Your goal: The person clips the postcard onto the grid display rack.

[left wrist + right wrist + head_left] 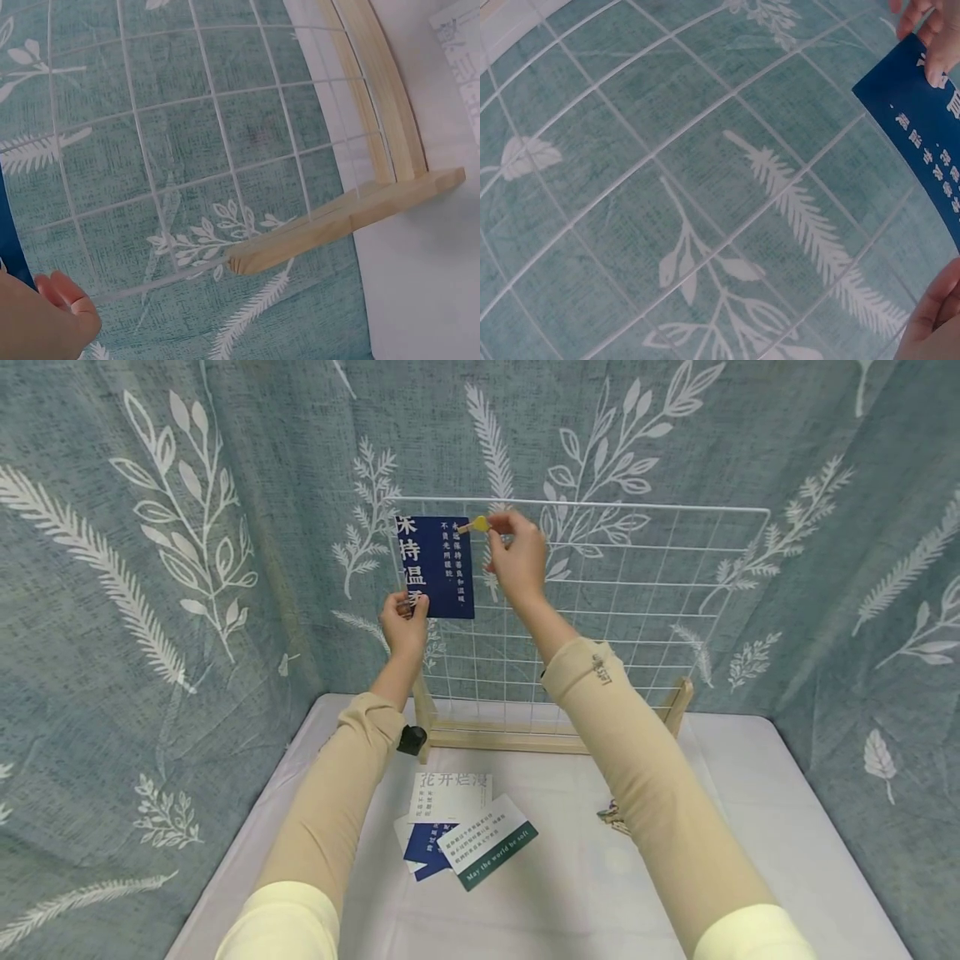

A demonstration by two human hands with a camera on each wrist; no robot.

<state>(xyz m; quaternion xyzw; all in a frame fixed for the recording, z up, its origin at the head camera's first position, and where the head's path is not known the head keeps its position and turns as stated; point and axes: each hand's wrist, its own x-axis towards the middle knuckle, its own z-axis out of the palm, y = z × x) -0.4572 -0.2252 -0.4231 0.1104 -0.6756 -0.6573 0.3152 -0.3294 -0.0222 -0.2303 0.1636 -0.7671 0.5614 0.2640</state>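
Observation:
My left hand (406,625) pinches a dark blue card (438,568) with white Chinese lettering by its lower left corner, thumb on the printed face. The card stands upright against the upper left of a white wire grid (630,505). Between thumb and fingertips, my right hand (521,556) holds a small wooden clip with a yellow heart (480,523), its tip overlapping the card's upper right corner. In the right wrist view the card (930,142) reaches between both hands, and the clip is out of sight. Only a strip of the card (11,240) shows in the left wrist view.
A wooden base (510,741) holds the grid up on the white table (570,877). Several printed cards overlap below it, among them a white one (450,802) and a green-and-white one (491,843). Small clips (615,818) lie beside the right sleeve. Patterned curtains surround the table.

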